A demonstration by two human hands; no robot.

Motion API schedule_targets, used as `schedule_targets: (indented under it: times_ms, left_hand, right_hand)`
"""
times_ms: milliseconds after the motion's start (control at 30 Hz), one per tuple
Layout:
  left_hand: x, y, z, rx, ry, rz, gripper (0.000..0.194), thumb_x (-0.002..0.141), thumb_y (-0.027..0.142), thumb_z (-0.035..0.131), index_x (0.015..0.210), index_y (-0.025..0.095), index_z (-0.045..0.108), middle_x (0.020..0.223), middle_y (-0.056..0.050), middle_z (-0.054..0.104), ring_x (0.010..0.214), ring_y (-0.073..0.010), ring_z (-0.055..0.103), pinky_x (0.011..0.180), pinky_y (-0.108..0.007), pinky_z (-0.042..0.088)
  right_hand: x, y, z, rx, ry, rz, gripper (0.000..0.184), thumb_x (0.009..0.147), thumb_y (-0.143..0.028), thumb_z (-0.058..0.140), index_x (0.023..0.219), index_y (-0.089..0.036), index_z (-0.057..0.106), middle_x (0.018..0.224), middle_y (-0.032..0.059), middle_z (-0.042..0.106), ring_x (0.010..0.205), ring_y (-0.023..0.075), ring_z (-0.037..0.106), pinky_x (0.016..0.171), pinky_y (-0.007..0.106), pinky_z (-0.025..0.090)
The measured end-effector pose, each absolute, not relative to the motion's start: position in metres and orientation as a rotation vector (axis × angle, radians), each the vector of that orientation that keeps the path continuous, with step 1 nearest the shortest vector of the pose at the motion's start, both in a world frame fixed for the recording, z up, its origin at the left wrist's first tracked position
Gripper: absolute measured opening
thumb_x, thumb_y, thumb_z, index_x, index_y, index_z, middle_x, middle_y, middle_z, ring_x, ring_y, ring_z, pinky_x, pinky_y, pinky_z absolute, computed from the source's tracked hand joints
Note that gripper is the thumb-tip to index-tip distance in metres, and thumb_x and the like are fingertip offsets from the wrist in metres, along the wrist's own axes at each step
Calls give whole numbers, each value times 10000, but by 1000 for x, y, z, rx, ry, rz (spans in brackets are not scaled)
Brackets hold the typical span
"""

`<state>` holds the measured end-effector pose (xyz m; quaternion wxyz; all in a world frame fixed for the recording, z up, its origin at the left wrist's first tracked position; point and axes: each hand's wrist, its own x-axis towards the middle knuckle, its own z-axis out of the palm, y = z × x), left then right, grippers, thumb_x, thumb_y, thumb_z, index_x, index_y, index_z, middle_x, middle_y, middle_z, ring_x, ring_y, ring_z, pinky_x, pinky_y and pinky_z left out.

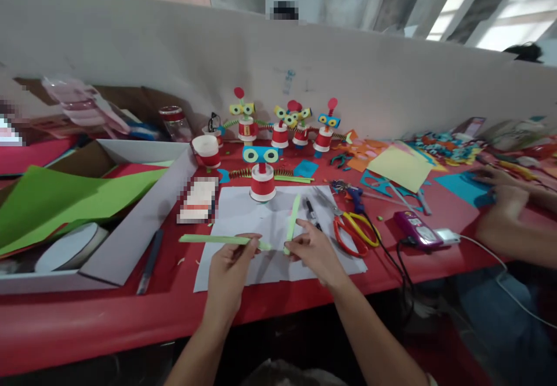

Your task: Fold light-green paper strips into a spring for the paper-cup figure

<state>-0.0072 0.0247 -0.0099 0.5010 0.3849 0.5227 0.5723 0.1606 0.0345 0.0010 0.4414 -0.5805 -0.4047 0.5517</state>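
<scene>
My left hand (237, 258) pinches a light green paper strip (209, 239) that lies roughly level and points left. Between the fingers of my right hand (311, 248) is a second green paper strip (293, 215), standing nearly upright and pointing away from me. The near ends of the two strips are a small gap apart. Both hands are above white paper sheets (230, 209) on the red table. Just beyond them stands a red paper-cup robot figure (263, 180) with a blue eye piece and coiled paper arms.
Scissors (354, 232), a black pen (311, 212) and a blue glue gun (354, 197) lie to the right. A box of coloured paper (130, 246) and a phone (199, 200) are left. Finished-looking figures (246, 127) line the wall. A co-worker's hands (509, 200) rest at far right.
</scene>
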Motion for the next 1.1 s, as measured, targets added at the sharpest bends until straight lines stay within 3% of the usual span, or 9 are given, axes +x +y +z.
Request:
schedule_targets:
  times_ms: [100, 200, 333, 367, 433, 533, 700, 900, 1100]
  left_hand:
    - [-7, 27, -17, 999, 1320, 1420, 249, 682, 360, 753, 837, 168, 722, 731, -14, 680, 644, -130, 568, 617, -241, 467]
    - [-9, 24, -23, 1045, 1381, 1376, 246, 679, 376, 748, 815, 174, 716, 688, -6, 661, 633, -139, 562, 620, -252, 470]
    - [-13, 24, -29, 1052, 1386, 1345, 281, 692, 427, 729, 835, 187, 712, 737, -16, 673, 697, -164, 589, 658, -269, 481]
    - [-13, 24, -30, 1053, 1380, 1362, 286, 705, 443, 714, 838, 189, 710, 774, -22, 680, 724, -169, 595, 676, -274, 483]
    - [-14, 24, -28, 1073, 1396, 1383, 299, 731, 467, 684, 848, 193, 711, 813, -27, 680, 753, -173, 594, 698, -279, 479]
    - [-13, 24, -22, 1114, 1458, 1328, 331, 733, 468, 680, 919, 196, 709, 702, -1, 631, 686, -165, 563, 648, -273, 460]
    - [-12, 26, -19, 1052, 1385, 1312, 324, 718, 430, 702, 921, 179, 681, 651, 6, 623, 653, -155, 562, 620, -259, 457]
    - [-20, 43, -9, 958, 1263, 1174, 317, 626, 404, 739, 817, 160, 674, 645, -27, 664, 615, -164, 585, 568, -264, 447]
    - [-18, 68, 8, 1203, 1272, 968, 228, 596, 361, 710, 722, 172, 691, 659, -17, 670, 643, -172, 597, 604, -271, 445]
  right_hand:
    - [165, 46, -5, -1571, -1205, 1267, 758, 733, -167, 662, 1422, -127, 349, 589, -64, 628, 495, 154, 638, 492, 246, 476]
    - [168, 48, -6, -1640, -1419, 1109, 689, 782, -233, 649, 1414, -153, 387, 605, -46, 656, 509, 152, 636, 518, 241, 459]
    - [203, 57, 11, -1828, -1601, 528, 221, 884, -349, 551, 971, -191, 678, 733, 39, 716, 702, 186, 667, 651, 264, 455]
    - [218, 62, 18, -1943, -1574, 374, 230, 889, -355, 537, 825, -186, 678, 770, 69, 721, 762, 208, 668, 690, 281, 455]
    - [251, 77, 30, -2169, -1426, 189, 217, 902, -318, 502, 832, -184, 658, 890, 102, 718, 907, 243, 655, 766, 305, 453]
    - [292, 104, 40, -2267, -1334, 193, 183, 802, -213, 609, 957, -119, 631, 1013, 175, 684, 1005, 296, 626, 793, 335, 456]
    - [316, 133, 38, -2298, -1230, 390, 199, 566, -111, 760, 703, -147, 620, 644, 58, 641, 721, 252, 641, 587, 287, 450]
    - [321, 130, 51, -2113, -1058, 544, 232, 622, -155, 666, 506, -211, 473, 371, -69, 415, 388, 117, 441, 382, 222, 314]
    - [300, 88, 73, -1821, -1014, 635, 184, 632, -253, 676, 621, -212, 496, 502, -51, 533, 471, 112, 519, 464, 216, 437]
